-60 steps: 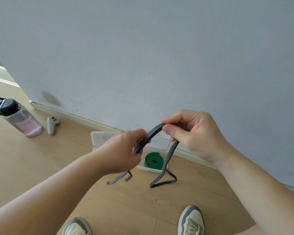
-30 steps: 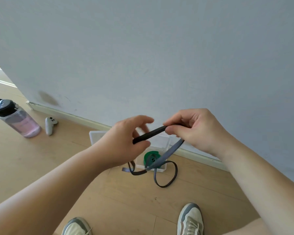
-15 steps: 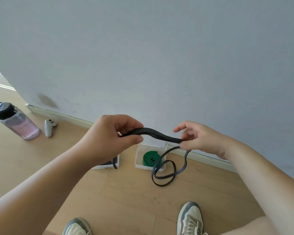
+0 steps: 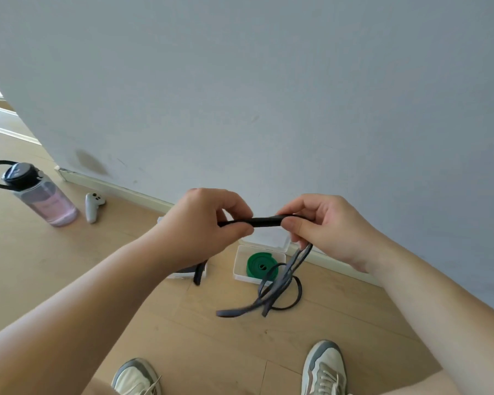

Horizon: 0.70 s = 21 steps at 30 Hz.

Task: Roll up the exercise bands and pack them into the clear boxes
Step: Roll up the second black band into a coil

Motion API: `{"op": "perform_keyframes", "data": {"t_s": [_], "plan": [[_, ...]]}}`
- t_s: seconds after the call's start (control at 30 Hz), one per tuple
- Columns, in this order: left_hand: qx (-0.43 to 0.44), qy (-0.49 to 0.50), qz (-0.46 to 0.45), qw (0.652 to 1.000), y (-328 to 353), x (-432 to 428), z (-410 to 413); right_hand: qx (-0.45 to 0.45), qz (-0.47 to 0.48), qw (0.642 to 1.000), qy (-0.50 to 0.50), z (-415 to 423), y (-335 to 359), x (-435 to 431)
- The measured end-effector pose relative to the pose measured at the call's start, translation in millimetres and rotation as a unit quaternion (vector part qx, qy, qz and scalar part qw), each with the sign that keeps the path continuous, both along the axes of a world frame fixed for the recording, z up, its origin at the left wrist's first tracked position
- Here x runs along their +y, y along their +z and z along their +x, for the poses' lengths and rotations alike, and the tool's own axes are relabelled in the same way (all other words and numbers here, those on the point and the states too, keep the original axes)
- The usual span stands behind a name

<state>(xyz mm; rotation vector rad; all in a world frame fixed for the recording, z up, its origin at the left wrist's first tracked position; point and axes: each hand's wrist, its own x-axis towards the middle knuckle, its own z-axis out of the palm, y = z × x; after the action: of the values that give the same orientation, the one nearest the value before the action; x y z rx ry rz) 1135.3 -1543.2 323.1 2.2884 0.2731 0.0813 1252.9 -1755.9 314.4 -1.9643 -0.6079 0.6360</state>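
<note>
1. My left hand (image 4: pixel 200 223) and right hand (image 4: pixel 325 226) each pinch the black band (image 4: pixel 264 221), close together.
2. The held bit runs side to side. The rest hangs down in loose loops.
3. I think the rolling is only starting. Next, I curl one end tight.
4. A green band (image 4: pixel 261 265) lies rolled in a clear box (image 4: pixel 236 262) below.

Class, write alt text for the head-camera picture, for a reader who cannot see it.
A left hand and a right hand pinch a short stretch of dark exercise band between them, its rest dangling in loose loops. Beyond, on the wooden floor by the wall, a rolled green band lies in an open clear box; a water bottle stands farther left.
</note>
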Motion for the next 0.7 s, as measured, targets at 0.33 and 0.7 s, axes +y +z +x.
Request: {"op": "perform_keyframes", "data": {"t_s": [0.33, 0.7], "plan": [[-0.07, 0.0, -0.026, 0.997, -11.1, 1.1, -3.4, 0.045, -0.007, 0.998, 0.041, 2.9, 2.0, -9.6], [-0.114, -0.049, 0.023, 0.992, -8.7, 6.7, -2.2, 0.026, -0.032, 0.999, -0.017, 7.0, -4.1, -6.3]]}}
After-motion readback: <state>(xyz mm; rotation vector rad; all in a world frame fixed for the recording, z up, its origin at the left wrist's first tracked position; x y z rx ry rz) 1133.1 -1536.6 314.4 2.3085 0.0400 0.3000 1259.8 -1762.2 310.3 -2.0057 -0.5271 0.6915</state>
